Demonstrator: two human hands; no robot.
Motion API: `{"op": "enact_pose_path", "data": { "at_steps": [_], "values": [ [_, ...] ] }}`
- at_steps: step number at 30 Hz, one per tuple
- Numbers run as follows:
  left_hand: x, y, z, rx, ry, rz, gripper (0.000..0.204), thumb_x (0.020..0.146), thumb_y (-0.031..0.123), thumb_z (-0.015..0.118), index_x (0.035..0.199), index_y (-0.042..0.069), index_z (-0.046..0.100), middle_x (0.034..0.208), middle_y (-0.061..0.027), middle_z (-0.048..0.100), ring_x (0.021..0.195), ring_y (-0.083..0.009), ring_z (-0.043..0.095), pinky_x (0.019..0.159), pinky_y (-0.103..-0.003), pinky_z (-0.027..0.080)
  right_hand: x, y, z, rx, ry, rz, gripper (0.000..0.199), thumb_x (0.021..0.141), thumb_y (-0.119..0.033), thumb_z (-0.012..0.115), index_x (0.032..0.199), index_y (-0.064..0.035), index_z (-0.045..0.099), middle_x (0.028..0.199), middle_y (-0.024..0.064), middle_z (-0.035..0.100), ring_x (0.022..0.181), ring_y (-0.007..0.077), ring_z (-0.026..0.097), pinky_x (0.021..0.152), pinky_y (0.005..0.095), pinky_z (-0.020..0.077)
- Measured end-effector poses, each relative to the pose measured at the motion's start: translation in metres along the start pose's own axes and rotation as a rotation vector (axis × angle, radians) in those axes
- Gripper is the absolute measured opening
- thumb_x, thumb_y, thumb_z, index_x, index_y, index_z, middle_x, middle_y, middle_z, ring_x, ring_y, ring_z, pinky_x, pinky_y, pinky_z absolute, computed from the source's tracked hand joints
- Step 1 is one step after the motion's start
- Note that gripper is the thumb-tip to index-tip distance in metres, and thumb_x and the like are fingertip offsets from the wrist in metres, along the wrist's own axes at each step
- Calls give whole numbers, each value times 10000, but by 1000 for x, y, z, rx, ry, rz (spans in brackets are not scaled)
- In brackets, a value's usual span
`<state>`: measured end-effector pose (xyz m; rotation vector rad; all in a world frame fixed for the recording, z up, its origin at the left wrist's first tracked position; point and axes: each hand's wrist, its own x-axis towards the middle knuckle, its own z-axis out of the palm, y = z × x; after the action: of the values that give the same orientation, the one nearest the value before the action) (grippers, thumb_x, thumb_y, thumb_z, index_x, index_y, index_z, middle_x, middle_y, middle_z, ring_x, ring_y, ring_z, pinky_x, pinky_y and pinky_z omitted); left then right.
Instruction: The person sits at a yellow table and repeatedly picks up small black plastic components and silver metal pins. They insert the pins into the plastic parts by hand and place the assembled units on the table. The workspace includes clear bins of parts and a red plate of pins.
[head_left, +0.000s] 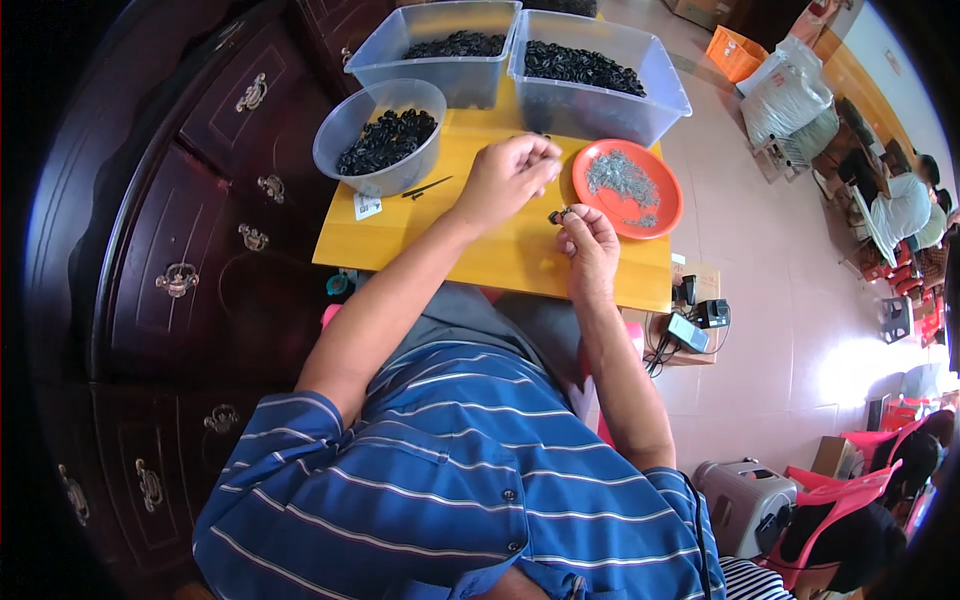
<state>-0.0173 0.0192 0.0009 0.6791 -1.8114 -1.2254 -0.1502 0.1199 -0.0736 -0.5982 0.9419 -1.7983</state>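
My right hand (590, 240) pinches a small black part (558, 216) between thumb and fingers, just left of an orange-red plate (672, 215). Small clear or silvery pieces (622, 178) lie heaped on that plate. Over the middle of the yellow table, my left hand (508, 180) is closed, its fingertips bent together and pointing right. A dark speck shows at its fingertips; what it holds, if anything, is too small to make out. To its left stands a round clear tub (330, 150) partly filled with shiny black parts (388, 140).
Two rectangular clear bins (425, 78) (600, 115) of black parts stand at the table's far side. A thin dark tool (428, 187) and a white label (367, 205) lie near the tub. Dark drawers (200, 250) flank the left. Chargers (712, 313) sit right; people are seated far right.
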Motion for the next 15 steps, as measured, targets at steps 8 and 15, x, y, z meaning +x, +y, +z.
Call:
{"op": "enact_pose_path", "data": {
  "at_steps": [8,15],
  "values": [
    [25,77,10,233,52,482,96,917,99,664,940,7,680,737,33,626,642,-23,561,562,-209,463,0,-3,2,17,13,9,92,901,-38,647,990,-46,625,876,48,664,651,67,541,587,196,422],
    [-28,-3,1,71,28,64,145,907,37,668,1043,8,624,827,3,638,670,-32,576,596,-202,495,1,0,-1,-12,2,11,117,894,-68,668,1003,-49,630,886,38,672,667,69,557,604,205,431]
  ]
}}
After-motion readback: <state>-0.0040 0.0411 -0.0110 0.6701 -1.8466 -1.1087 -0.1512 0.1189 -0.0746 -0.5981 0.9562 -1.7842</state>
